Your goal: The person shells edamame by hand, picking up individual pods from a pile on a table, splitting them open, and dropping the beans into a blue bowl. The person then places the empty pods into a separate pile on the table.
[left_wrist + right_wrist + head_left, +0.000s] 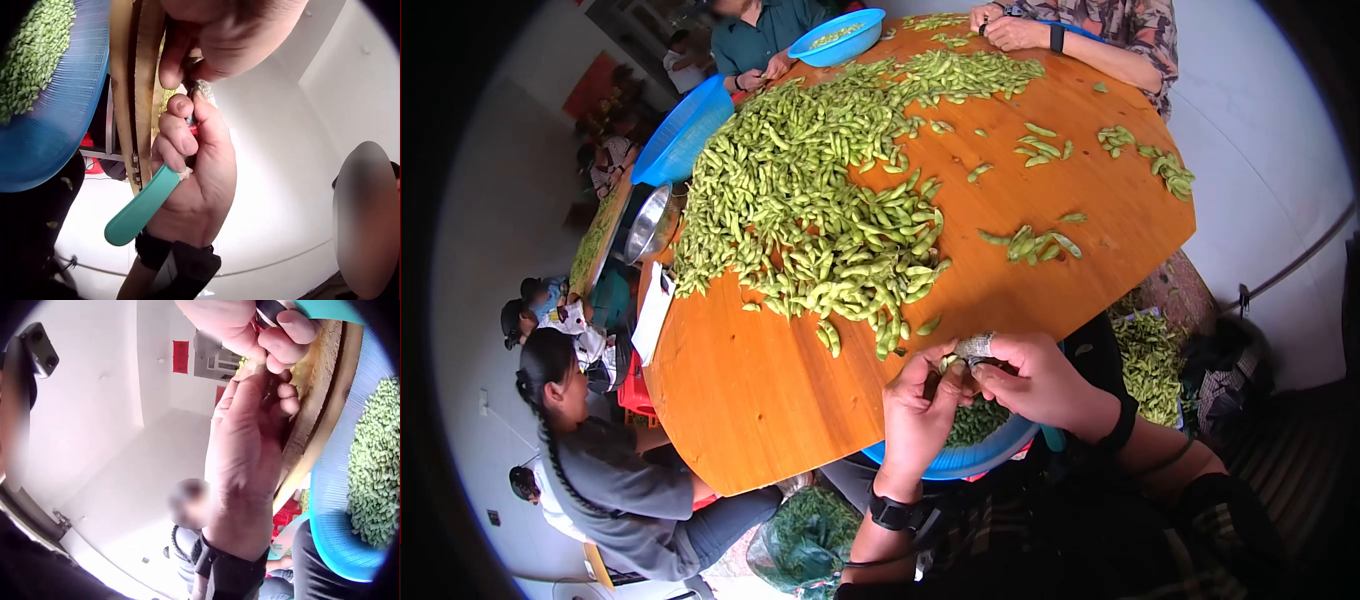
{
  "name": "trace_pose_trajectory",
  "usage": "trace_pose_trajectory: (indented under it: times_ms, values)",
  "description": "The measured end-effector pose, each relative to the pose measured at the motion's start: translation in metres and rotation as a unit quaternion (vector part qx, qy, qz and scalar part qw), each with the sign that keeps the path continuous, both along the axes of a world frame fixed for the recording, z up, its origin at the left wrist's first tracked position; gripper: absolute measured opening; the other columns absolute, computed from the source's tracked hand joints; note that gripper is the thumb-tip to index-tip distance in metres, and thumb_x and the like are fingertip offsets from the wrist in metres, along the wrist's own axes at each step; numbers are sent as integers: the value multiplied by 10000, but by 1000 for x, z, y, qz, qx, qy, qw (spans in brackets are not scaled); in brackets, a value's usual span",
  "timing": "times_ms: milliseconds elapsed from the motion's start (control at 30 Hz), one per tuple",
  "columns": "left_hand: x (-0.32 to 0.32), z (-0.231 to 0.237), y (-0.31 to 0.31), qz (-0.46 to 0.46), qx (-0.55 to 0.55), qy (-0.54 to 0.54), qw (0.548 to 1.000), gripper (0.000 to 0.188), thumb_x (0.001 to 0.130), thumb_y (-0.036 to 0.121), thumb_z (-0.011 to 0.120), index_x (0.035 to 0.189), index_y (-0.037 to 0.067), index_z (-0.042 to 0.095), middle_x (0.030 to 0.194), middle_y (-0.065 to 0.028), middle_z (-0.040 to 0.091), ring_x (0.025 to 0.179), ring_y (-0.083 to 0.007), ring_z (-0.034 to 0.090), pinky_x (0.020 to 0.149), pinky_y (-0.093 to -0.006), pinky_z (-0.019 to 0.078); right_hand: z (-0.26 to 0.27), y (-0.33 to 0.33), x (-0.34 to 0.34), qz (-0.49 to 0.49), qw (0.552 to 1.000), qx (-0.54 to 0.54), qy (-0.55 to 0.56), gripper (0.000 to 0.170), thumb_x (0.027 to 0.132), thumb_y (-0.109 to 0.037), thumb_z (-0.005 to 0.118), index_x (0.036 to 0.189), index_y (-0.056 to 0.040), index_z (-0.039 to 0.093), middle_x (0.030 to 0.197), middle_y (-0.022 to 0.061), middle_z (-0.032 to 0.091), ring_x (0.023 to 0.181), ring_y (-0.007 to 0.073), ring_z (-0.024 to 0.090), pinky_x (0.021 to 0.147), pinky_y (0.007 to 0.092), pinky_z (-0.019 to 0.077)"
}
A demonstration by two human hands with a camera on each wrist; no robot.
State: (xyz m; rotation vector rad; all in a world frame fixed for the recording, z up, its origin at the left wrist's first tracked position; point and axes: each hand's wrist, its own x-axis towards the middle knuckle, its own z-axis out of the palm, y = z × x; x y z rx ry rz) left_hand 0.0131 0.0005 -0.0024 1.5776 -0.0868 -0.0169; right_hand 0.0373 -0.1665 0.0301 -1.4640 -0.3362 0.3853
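In the head view both hands meet over the table's near edge. My left hand [915,415] pinches a small green soybean pod [948,364] between thumb and fingers. My right hand [1038,375] has its fingertips against the left ones, with a light wrap [975,346] around a finger. It grips a tool by its teal handle [144,209], which sticks out below the curled fingers in the left wrist view. The tool's working end is mostly hidden. Below the hands is a blue basin [948,466] of green shelled beans [378,456].
A large heap of pods [810,190] covers much of the wooden table [760,400], with small clusters [1040,245] to the right. Further basins [685,130] stand at its far side. Several people sit around, one with a braid [605,430] at left. A green bag [805,535] sits below.
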Motion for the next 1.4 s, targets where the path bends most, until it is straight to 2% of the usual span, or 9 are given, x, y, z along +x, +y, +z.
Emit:
trace_pose_trajectory:
  times_ms: [133,233,400,467,867,1000,1100,1200,1400]
  values:
    - [-3,-2,-2,21,14,-5,1000,181,944,-19,506,1108,-14,583,808,-77,672,696,-140,664,627,-268,549,-11,3,-6,-30,996,-44,-71,150,897,14,538,1016,35,628,716,57,619,632,56,528,577,247,453]
    - [-8,10,-12,98,236,-71,964,187,879,-39,530,1061,-11,568,840,-204,640,721,-358,670,625,-378,537,-21,2,-5,-57,983,-77,-159,167,895,-13,560,1040,3,639,685,48,600,592,55,495,546,256,431]
    - [-39,15,5,95,377,-128,912,272,838,-38,580,1106,9,574,953,-201,591,870,-362,645,678,-414,540,-16,-37,23,-214,956,-149,-138,200,886,-29,558,1073,-15,629,625,103,522,531,105,451,495,281,385]
    - [-47,30,3,36,436,-166,884,235,856,-10,623,1089,20,624,977,-141,609,675,-309,650,595,-373,522,-28,-63,43,-257,916,-221,-215,141,887,-34,547,1009,11,602,622,147,501,519,183,447,510,317,384]
    - [30,12,-2,151,562,-231,779,210,845,52,654,1054,38,644,972,-167,596,740,-377,612,673,-424,519,-19,-72,35,-254,902,-244,-250,130,864,-34,574,973,36,582,702,205,544,577,355,537,546,359,425]
    - [11,15,-9,120,481,-258,829,179,859,17,644,1036,-9,644,767,-104,622,661,-267,623,603,-352,513,-6,-27,11,-147,930,-159,-296,286,859,-19,579,1142,12,602,733,204,576,633,372,590,542,386,452]
    - [2,15,-19,130,46,-38,990,176,878,-1,669,1049,-15,634,844,-25,641,644,-49,558,576,-202,478,-7,-6,8,-86,949,-139,-270,150,860,-8,578,1007,20,589,734,207,584,646,402,590,538,409,453]
    - [-3,10,-12,104,-144,26,984,154,892,8,660,1044,-4,643,866,0,648,662,-60,572,584,-204,485,-14,2,0,-69,957,-104,-263,63,863,-1,571,923,19,569,708,204,578,638,413,579,530,406,445]
    - [-13,1,-12,155,-32,-22,987,167,898,15,653,1061,-12,635,864,-40,659,718,-85,626,608,-234,519,-2,-1,-7,-47,977,-80,-191,29,878,1,567,899,21,561,680,154,584,565,287,591,527,357,443]
